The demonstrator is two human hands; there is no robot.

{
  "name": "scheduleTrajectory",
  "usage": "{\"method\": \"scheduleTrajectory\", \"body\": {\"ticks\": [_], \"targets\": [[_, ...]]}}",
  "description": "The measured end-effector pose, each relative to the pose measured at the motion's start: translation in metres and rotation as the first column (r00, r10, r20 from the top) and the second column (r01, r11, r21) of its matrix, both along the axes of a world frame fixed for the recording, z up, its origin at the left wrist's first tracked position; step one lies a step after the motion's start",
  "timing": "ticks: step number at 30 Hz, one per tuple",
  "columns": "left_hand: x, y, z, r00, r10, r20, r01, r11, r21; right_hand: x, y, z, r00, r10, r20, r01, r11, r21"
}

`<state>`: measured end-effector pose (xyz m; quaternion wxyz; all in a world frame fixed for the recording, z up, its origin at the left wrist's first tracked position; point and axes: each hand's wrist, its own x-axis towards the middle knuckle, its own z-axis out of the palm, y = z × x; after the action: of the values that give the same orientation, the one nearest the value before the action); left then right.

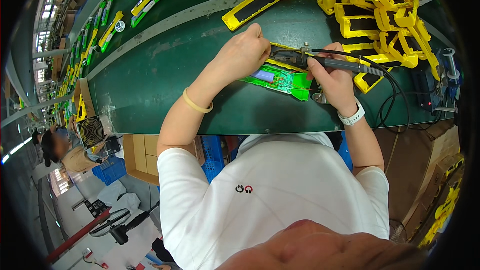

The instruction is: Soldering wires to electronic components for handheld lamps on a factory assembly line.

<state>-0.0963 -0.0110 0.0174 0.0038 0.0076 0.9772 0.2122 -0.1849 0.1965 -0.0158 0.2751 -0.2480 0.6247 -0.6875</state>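
My right hand [334, 80] grips a black soldering iron [345, 65] with a cable at its rear, the tip pointing left over a yellow shell [285, 65]. My left hand [242, 52] is closed in a pinch at the shell's left end; what its fingertips hold is hidden. Just below the shell lies a green half-housing [301, 93], partly covered by it. Inside are a green circuit board [286, 81], a pale purple battery cell [263, 75] and thin red wires. A round reflector lamp head [320, 98] rests beside its right end, under my right wrist.
Yellow shells [357, 20] are heaped at the back right. One more yellow shell [257, 4] lies beyond my left hand. A blue soldering station [427, 90] stands right, its black cables looping nearby. Lamp assemblies [150, 0] line the far left; a person [70, 150] is behind them.
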Motion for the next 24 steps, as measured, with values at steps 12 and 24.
{"method": "scheduleTrajectory", "body": {"ticks": [12,24], "targets": [[-0.003,0.001,0.004,0.999,-0.002,0.047,0.003,0.999,-0.035,-0.001,0.028,0.008,0.973,-0.224,0.054,0.230,0.957,-0.178],[-0.012,-0.004,0.014,0.982,-0.021,0.185,0.023,1.000,-0.008,0.008,0.061,-0.002,0.934,-0.356,0.038,0.354,0.900,-0.253]]}}
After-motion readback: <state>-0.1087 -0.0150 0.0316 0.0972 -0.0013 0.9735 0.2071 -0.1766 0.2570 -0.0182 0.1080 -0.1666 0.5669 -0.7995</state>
